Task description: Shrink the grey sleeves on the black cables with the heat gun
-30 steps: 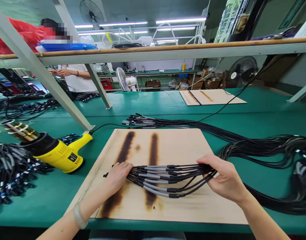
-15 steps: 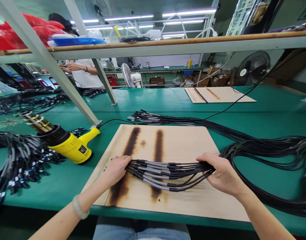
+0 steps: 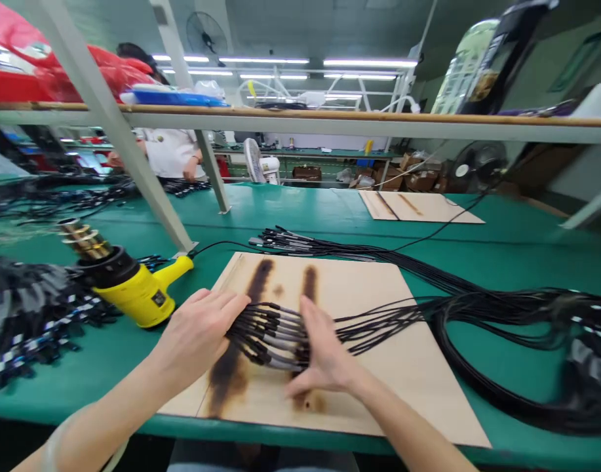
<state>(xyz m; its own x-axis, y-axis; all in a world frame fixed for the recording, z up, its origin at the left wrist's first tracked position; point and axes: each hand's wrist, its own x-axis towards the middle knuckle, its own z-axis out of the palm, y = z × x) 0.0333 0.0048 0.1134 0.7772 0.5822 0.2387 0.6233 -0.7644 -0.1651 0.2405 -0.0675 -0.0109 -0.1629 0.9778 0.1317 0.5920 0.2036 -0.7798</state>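
Note:
A bundle of black cables (image 3: 280,328) with grey sleeves lies over a scorched wooden board (image 3: 373,393). My left hand (image 3: 202,328) is closed around the bundle's left end, its fingertips partly hidden. Across the grey sleeves rests my right hand (image 3: 324,347), thumb spread away from the other fingers, touching the cables from above. To the right the cables fan out and run off the board. Left of the board lies a yellow heat gun (image 3: 137,295), its metal nozzle pointing up and left.
Another cable bundle (image 3: 300,242) lies behind the board. Coiled cables (image 3: 477,387) cover the right side, and piled cable ends (image 3: 35,321) the left. A shelf (image 3: 329,121) on metal posts spans above the green table (image 3: 290,210). A co-worker (image 3: 172,154) stands beyond.
My right hand has let go of the cables at the right and moved left onto the grey sleeves. The cables have fanned out behind it. The camera view has tilted up slightly.

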